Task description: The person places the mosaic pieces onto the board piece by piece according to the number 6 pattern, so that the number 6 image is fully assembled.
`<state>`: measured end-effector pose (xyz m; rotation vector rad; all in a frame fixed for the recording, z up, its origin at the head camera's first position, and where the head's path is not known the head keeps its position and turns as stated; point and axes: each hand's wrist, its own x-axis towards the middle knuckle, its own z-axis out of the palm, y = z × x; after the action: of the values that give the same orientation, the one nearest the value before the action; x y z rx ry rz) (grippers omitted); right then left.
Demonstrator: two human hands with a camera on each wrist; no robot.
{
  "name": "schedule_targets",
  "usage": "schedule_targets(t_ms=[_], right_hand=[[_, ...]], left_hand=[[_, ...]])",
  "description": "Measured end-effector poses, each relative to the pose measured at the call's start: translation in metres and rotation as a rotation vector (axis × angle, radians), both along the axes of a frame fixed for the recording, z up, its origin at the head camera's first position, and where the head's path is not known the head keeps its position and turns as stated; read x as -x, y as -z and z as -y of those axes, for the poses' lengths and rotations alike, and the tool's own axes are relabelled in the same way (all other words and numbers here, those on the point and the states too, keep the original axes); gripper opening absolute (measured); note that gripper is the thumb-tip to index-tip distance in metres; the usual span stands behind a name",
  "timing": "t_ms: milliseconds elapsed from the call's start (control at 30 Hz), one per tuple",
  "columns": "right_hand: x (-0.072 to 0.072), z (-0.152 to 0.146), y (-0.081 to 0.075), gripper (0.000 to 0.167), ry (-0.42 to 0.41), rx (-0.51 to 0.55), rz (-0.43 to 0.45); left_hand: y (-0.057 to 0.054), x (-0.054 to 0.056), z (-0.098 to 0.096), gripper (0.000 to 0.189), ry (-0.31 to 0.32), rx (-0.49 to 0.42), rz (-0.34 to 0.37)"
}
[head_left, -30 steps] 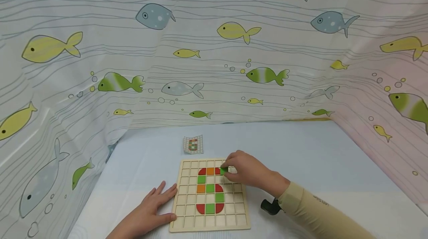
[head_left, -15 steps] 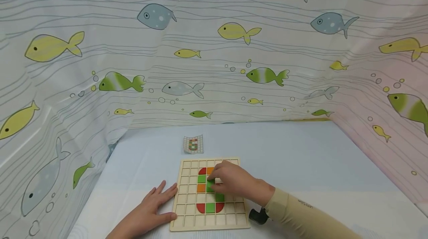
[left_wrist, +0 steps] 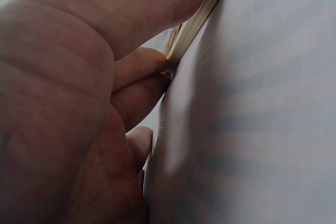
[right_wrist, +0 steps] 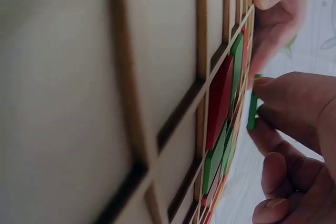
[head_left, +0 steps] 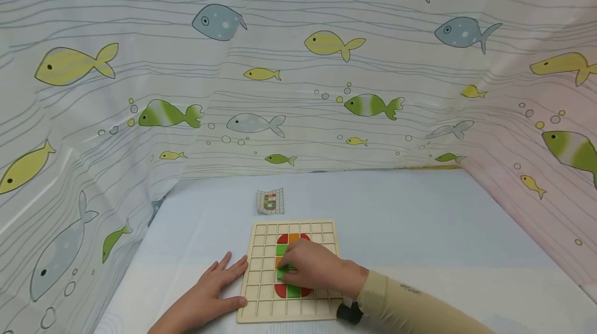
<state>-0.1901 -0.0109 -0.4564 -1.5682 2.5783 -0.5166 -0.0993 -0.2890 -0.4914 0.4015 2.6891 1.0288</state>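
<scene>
A pale wooden grid board (head_left: 261,309) lies on the table, with red, orange and green tiles set in some of its cells. My right hand (head_left: 313,265) pinches a green square tile (right_wrist: 254,106) between thumb and fingertips, held on edge close over the board. In the head view that tile is at the left column of the pattern, below an orange tile (head_left: 278,261). The right hand hides the middle tiles there. Along the board's left edge, my left hand (head_left: 210,288) has fingers spread, its thumb and fingertips touching the wooden side (left_wrist: 202,19).
Behind the board stands a small pattern card (head_left: 270,202) printed with a grid and coloured shapes. A black device (head_left: 350,313) sits under the right wrist by the board's right edge. Fish-printed curtains (head_left: 298,90) enclose the table (head_left: 396,220) at the back and sides.
My right hand has carried the green tile from the upper right of the pattern down and left across the board. The left hand and the board stay where they were.
</scene>
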Motion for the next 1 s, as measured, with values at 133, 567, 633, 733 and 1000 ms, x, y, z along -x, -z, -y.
schedule_targets(t_ms=[133, 567, 633, 733, 1000], right_hand=[[-0.002, 0.004, 0.000, 0.018, 0.003, -0.024, 0.001], [-0.002, 0.007, 0.003, 0.016, -0.001, -0.062, -0.019], [-0.002, 0.008, 0.003, 0.014, -0.007, -0.063, -0.023], [-0.001, 0.010, 0.003, 0.014, -0.011, -0.063, -0.024], [0.000, -0.016, -0.008, 0.026, 0.096, 0.027, 0.107]], left_hand=[[0.001, 0.001, 0.001, 0.083, 0.013, 0.014, -0.032], [0.001, 0.001, 0.001, 0.084, 0.013, 0.016, -0.033], [0.001, 0.001, 0.001, 0.083, 0.012, 0.016, -0.036], [0.001, 0.001, 0.001, 0.083, 0.016, 0.014, -0.046], [0.000, 0.000, 0.000, 0.084, -0.006, 0.001, -0.007]])
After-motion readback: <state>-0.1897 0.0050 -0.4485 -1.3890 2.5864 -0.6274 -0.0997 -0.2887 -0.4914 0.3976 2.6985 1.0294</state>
